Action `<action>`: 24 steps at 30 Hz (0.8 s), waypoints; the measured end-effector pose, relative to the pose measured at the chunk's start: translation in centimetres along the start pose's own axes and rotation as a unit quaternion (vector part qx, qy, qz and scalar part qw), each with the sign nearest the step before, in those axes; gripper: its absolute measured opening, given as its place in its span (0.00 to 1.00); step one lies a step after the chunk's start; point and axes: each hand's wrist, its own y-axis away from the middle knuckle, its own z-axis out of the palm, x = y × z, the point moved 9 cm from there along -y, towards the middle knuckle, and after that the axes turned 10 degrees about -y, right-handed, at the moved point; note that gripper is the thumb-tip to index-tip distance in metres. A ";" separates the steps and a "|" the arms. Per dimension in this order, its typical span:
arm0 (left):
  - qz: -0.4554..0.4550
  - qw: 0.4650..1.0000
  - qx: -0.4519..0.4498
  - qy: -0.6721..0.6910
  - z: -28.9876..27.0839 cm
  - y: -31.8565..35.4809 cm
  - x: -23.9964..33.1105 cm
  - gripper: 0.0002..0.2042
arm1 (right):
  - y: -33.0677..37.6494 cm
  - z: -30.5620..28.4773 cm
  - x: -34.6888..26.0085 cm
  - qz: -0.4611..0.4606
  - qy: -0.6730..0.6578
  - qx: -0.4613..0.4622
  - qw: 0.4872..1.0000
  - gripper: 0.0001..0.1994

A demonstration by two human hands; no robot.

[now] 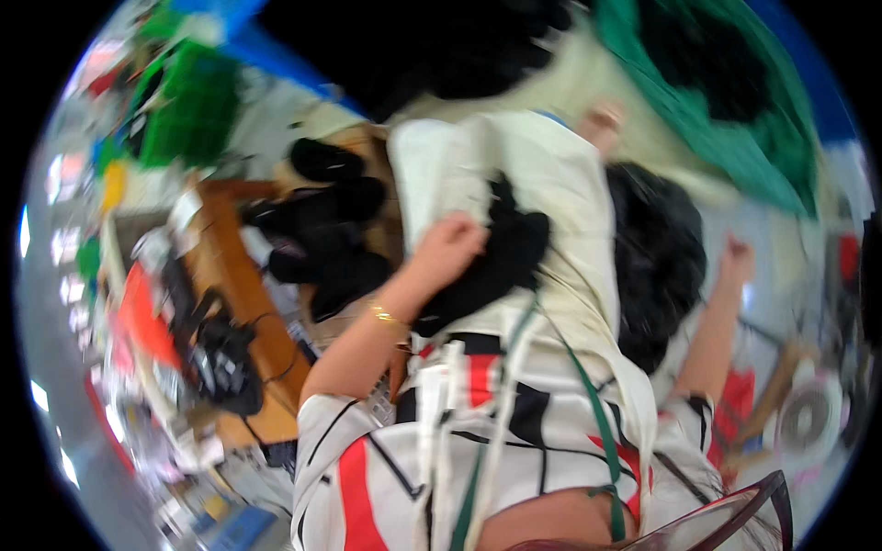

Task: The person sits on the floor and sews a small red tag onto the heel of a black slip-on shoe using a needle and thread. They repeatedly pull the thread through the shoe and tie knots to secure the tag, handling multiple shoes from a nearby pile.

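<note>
Black soft cloth (501, 253) lies bunched across the cream cloth (574, 239) over my lap. My left hand (455, 243) is on its left edge, with fingers curled in and closed on it. Out to the right, well away from the lap, is my right hand (737, 260); motion smears its fingers, so I cannot tell whether it holds anything. Between the lap and that arm sits a shiny black plastic bag (654, 262). More black cloth pieces (335, 220) are heaped just left of my lap.
A green sack (772, 138) with black contents stands far right. Black material (459, 46) fills the far middle. At left are a green crate (188, 106), a wooden furniture edge (243, 285) and a dark bag (225, 363). A round fan (808, 413) stands at right.
</note>
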 end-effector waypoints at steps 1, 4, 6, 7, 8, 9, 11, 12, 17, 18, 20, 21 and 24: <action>0.115 0.989 0.031 -0.086 0.6 -0.8 1.0 0.08 | 0.1 0.2 2.6 0.028 -0.032 -0.011 0.999 0.14; 0.187 0.961 0.107 -0.172 -0.1 1.7 4.6 0.15 | 2.4 1.5 -1.2 0.091 -0.132 -0.065 0.985 0.15; 0.211 0.944 0.102 -0.234 0.4 1.2 6.1 0.14 | 0.7 2.5 7.7 0.193 -0.447 0.004 0.874 0.16; 0.198 0.946 0.090 -0.242 0.6 0.4 6.4 0.14 | -0.3 4.3 11.6 0.258 -0.674 0.043 0.691 0.16; 0.177 0.950 0.077 -0.246 0.9 0.0 5.9 0.14 | -1.1 5.2 12.0 0.277 -0.748 0.045 0.602 0.16; 0.171 0.951 0.085 -0.242 0.8 0.0 5.5 0.14 | -1.8 5.6 11.4 0.278 -0.780 0.041 0.559 0.17; 0.162 0.953 0.096 -0.238 0.8 -0.2 4.6 0.13 | -2.6 5.0 9.7 0.291 -0.788 0.061 0.539 0.14; 0.174 0.951 0.112 -0.230 0.7 -0.1 4.7 0.13 | -3.5 5.3 10.3 0.284 -0.787 0.050 0.545 0.13; 0.213 0.947 0.146 -0.189 0.7 0.5 5.2 0.12 | -4.5 1.8 10.1 0.270 -0.766 0.059 0.580 0.14; 0.214 0.947 0.147 -0.192 0.7 0.3 5.0 0.12 | -5.1 0.4 11.5 0.256 -0.758 0.074 0.595 0.12; 0.235 0.944 0.144 -0.182 1.0 -0.7 5.2 0.11 | -8.6 -4.4 18.8 0.210 -0.738 0.121 0.630 0.09; 0.224 0.945 0.147 -0.187 1.1 -0.6 5.0 0.11 | -8.4 -5.4 18.7 0.205 -0.718 0.143 0.650 0.08; 0.212 0.946 0.149 -0.198 1.4 -0.6 4.9 0.11 | -6.7 -10.9 17.6 0.170 -0.555 0.235 0.779 0.06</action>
